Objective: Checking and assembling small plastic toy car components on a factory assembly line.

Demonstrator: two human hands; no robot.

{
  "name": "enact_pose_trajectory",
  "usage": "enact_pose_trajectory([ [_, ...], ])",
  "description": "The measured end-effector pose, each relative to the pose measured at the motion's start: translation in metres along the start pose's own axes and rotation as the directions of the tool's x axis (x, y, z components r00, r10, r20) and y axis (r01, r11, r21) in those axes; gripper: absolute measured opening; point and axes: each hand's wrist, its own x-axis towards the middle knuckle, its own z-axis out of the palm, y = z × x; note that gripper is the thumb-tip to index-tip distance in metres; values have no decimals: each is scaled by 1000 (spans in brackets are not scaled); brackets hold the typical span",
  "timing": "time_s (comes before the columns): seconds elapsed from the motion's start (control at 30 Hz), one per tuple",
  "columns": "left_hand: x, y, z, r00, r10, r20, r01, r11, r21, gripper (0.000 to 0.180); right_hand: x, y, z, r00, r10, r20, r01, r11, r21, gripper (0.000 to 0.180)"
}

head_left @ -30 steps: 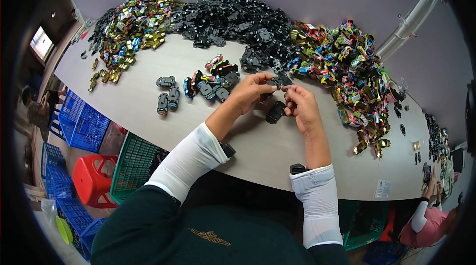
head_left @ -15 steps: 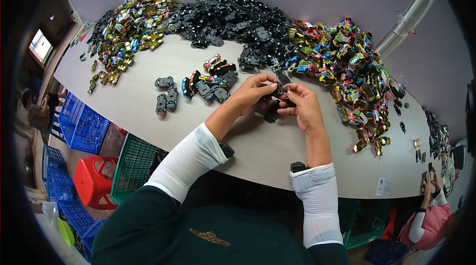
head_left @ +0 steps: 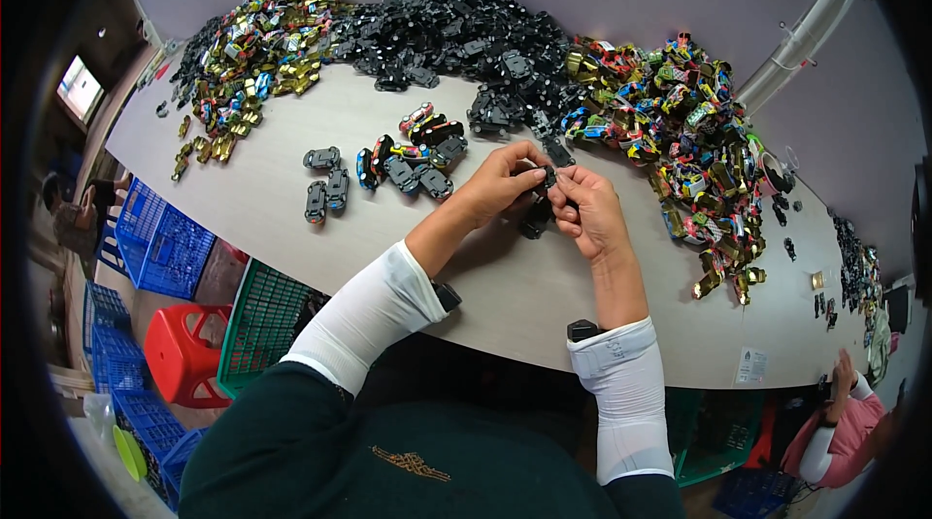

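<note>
My left hand (head_left: 500, 184) and my right hand (head_left: 585, 213) meet above the pale table (head_left: 388, 257), fingers pinched together on a small black toy-car part (head_left: 544, 179). Another black part (head_left: 534, 221) lies on the table just below my hands. To the left of my left hand sits a small group of assembled toy cars (head_left: 413, 155), and three more grey ones (head_left: 325, 187) lie further left.
A long pile of black chassis parts (head_left: 456, 33) runs along the table's far side, between heaps of shiny coloured car bodies at the left (head_left: 248, 48) and right (head_left: 680, 131). Blue crates (head_left: 160, 247), a red stool (head_left: 184, 354) and a green basket (head_left: 262, 325) stand below. Another person (head_left: 840, 417) sits at the lower right.
My hands have stayed together at the same spot, with only small finger shifts on the black part. The person at the lower right has moved an arm.
</note>
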Motion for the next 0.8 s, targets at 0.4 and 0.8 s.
enact_pose_trajectory([
  [0.4, 3, -7, 3, 988, 149, -41, -137, 967, 217, 9, 2, 7, 4, 996, -48, -70, 32, 976, -214, 3],
  [0.8, 3, 0, -2, 997, -70, 15, 70, 997, 24, 32, 5, 4, 0, 988, -56, -143, 21, 973, -230, 11],
])
